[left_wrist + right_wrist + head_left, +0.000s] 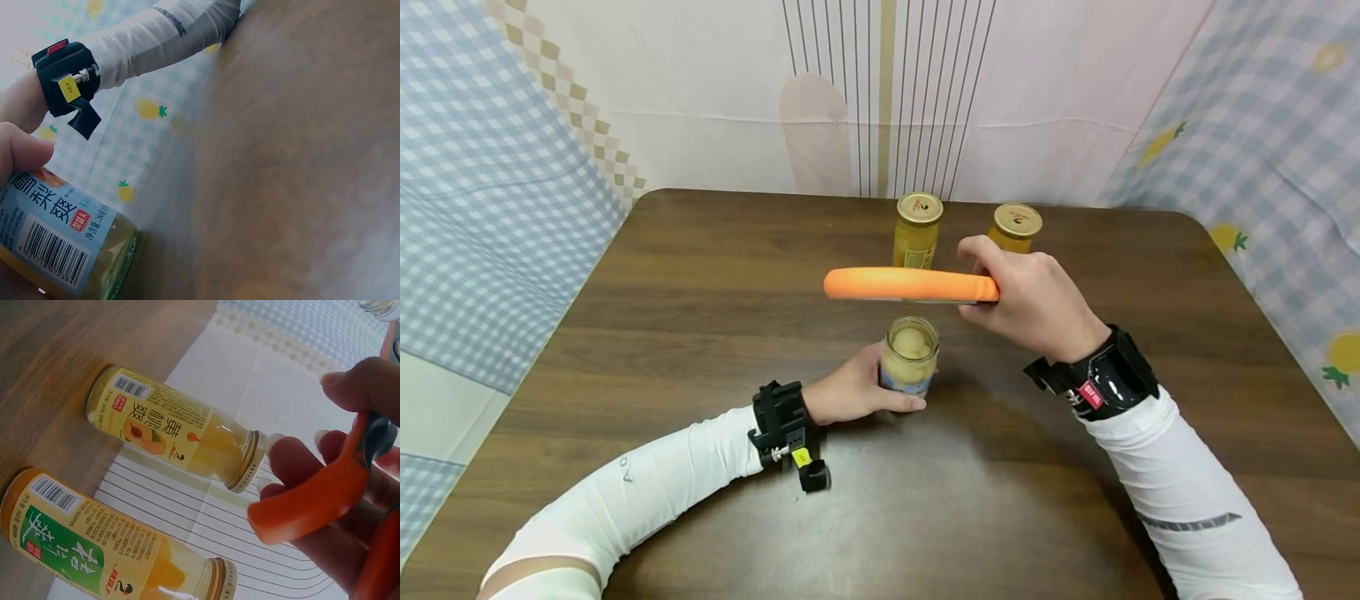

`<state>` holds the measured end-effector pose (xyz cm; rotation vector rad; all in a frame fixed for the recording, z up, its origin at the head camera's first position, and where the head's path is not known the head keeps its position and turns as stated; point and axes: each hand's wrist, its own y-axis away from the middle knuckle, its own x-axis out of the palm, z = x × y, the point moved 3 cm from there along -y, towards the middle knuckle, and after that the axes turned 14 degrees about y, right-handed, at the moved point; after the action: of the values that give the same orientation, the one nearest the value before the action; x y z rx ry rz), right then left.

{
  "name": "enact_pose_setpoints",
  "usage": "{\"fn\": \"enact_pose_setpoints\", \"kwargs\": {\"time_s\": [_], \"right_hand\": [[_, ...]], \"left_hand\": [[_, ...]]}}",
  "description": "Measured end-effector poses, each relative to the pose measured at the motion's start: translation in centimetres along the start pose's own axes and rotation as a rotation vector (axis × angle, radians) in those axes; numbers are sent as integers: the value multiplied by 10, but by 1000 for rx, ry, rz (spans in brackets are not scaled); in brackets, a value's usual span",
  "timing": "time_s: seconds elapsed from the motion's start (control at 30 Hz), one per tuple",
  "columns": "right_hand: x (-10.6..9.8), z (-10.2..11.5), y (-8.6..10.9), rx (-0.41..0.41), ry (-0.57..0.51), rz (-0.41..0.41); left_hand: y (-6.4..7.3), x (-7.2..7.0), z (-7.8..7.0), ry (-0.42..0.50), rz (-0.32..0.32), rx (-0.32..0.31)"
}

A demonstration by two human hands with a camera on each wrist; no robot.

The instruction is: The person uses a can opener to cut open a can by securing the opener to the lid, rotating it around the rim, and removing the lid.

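Note:
My left hand (850,390) grips a lidless glass jar (910,354) standing on the table, its thumb along the near side. Pale round fruit shows through the jar's mouth, and the left wrist view shows its blue label with a barcode (53,256). Above and behind the jar, my right hand (1037,300) holds an orange-handled jar opener (910,284) level in the air. In the right wrist view, fingers curl around its orange handles and dark metal part. The opener's far end is hidden there. A gap separates it from the jar.
Two lidded jars stand toward the back of the wooden table (722,275): a yellow-labelled jar (169,428) and one with a green panel on its label (94,550). Gold lids cap both. A patterned cloth (700,75) hangs behind the table, with checked cloth at both sides.

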<state>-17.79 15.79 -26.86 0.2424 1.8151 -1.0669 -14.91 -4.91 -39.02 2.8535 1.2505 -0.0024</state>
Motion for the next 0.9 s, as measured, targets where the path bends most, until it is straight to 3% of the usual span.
{"fn": "enact_pose_setpoints", "kwargs": {"time_s": [0.23, 0.47, 0.73, 0.9], "right_hand": [[1, -3, -1, 56, 5, 38], [2, -3, -1, 55, -7, 47], [3, -2, -1, 49, 30, 10], [0, -5, -1, 97, 58, -9]], "left_hand": [[0, -3, 0, 21, 18, -6], [0, -8, 0, 32, 34, 6], [-1, -10, -1, 30, 58, 28], [-2, -11, 0, 68, 96, 51]]}}
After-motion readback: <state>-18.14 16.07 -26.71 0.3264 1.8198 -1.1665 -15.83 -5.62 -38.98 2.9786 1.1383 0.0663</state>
